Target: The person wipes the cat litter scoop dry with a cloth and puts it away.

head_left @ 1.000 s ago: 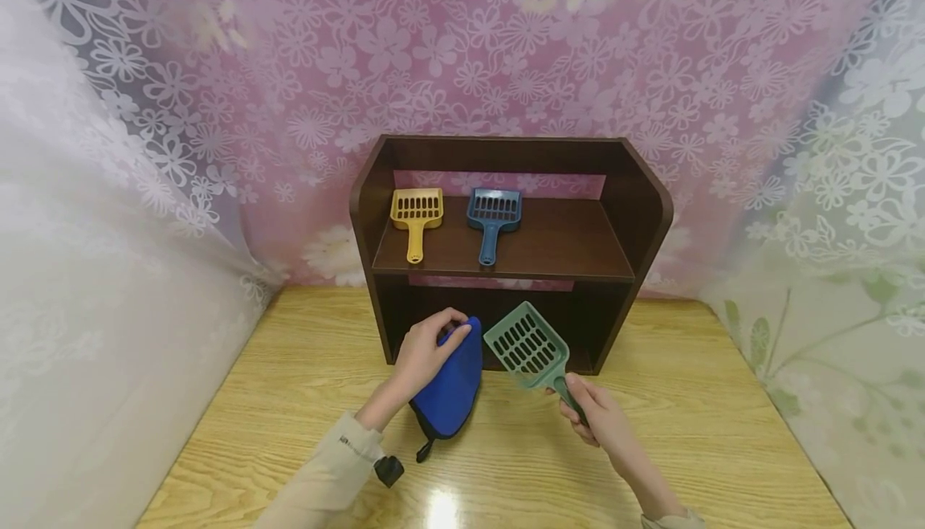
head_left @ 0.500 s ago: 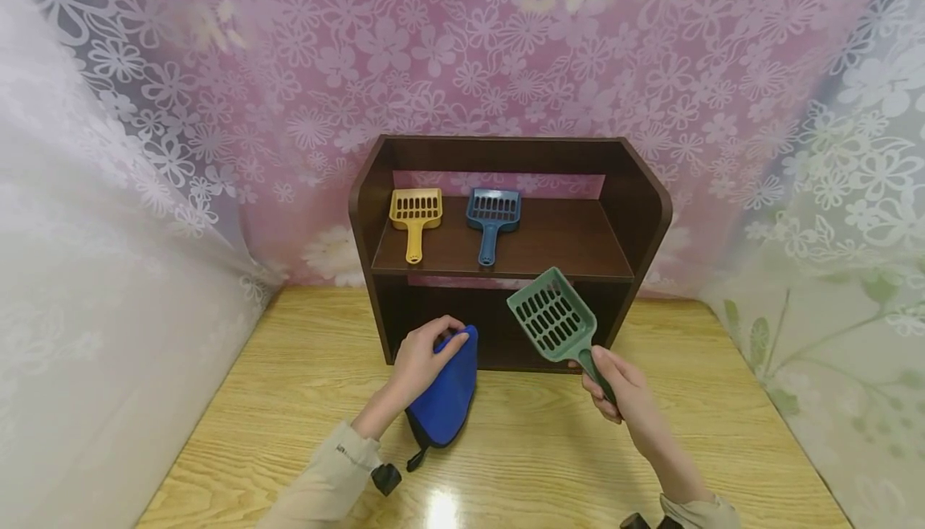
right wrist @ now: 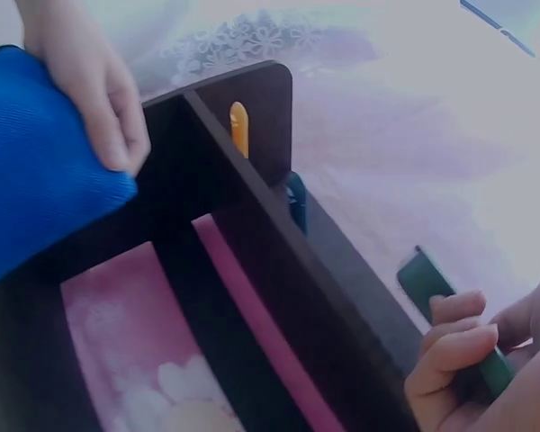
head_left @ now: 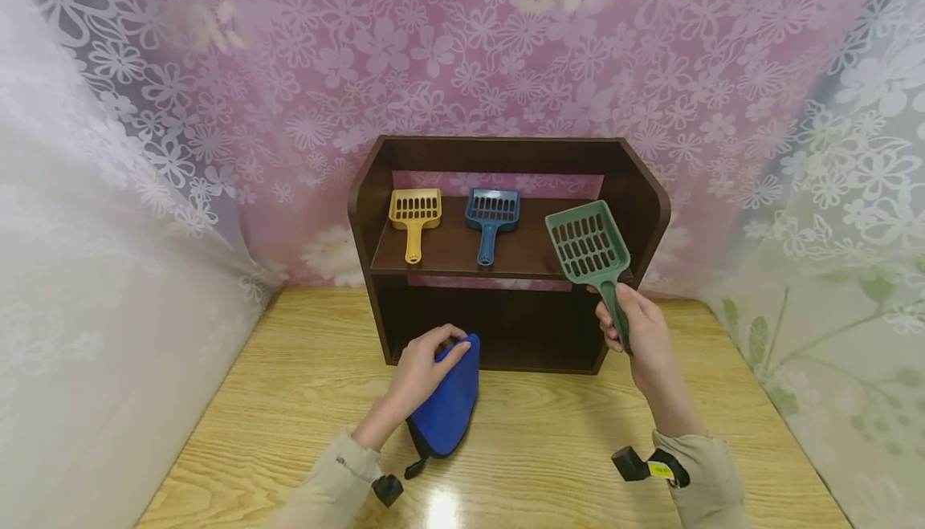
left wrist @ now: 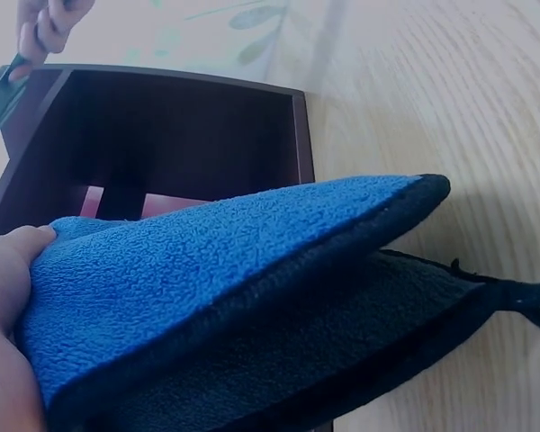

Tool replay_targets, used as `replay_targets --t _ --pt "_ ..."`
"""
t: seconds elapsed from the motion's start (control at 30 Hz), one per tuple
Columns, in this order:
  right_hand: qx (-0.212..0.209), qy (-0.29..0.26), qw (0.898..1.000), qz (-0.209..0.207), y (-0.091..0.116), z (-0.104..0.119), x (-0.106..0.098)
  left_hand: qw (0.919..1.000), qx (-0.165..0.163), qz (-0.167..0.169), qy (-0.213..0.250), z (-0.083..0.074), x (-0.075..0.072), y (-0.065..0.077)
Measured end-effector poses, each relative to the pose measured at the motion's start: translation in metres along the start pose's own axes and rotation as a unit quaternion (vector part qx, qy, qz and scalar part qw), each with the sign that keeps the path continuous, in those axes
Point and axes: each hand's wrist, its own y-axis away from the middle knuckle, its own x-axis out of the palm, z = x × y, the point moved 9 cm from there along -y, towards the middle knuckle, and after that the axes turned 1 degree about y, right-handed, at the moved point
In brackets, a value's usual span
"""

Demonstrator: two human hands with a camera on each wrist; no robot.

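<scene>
My right hand (head_left: pixel 639 332) grips the handle of a green slotted litter scoop (head_left: pixel 587 240), held up in front of the right part of the upper shelf. In the right wrist view the fingers wrap the green handle (right wrist: pixel 423 279). My left hand (head_left: pixel 426 368) pinches the top of a blue cloth (head_left: pixel 451 404) with black edging and a small loop. The cloth hangs folded in front of the lower compartment; the left wrist view shows its fuzzy blue side (left wrist: pixel 198 261) and a dark fold beneath. A yellow scoop (head_left: pixel 414 220) and a blue scoop (head_left: pixel 491 220) lie on the upper shelf.
A dark brown two-tier shelf (head_left: pixel 509 272) stands at the back of the wooden table (head_left: pixel 311 400). Its side panels rise at both ends. Flowered curtains (head_left: pixel 462 55) enclose the back and both sides.
The right hand has lifted the green scoop up and to the right, from before the lower compartment to the upper shelf's height. The left hand and the cloth have sunk slightly.
</scene>
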Motion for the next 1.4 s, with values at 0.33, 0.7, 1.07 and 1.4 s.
replay_targets --t 0.33,0.7,1.07,1.4 --pt "0.051 0.010 0.999 0.004 -0.038 0.014 0.007 1.0000 0.000 0.008 0.002 0.005 0.005 0.006" --pt "0.095 0.051 0.994 -0.007 -0.075 0.015 0.011 1.0000 0.004 0.006 0.007 0.011 0.004 0.010" --pt "0.111 0.063 0.992 0.015 -0.088 0.013 0.012 1.0000 -0.001 0.002 0.007 0.013 0.001 0.010" --pt "0.132 0.062 0.988 0.044 -0.091 0.007 0.007 0.9999 0.003 0.000 0.014 0.016 -0.001 0.014"
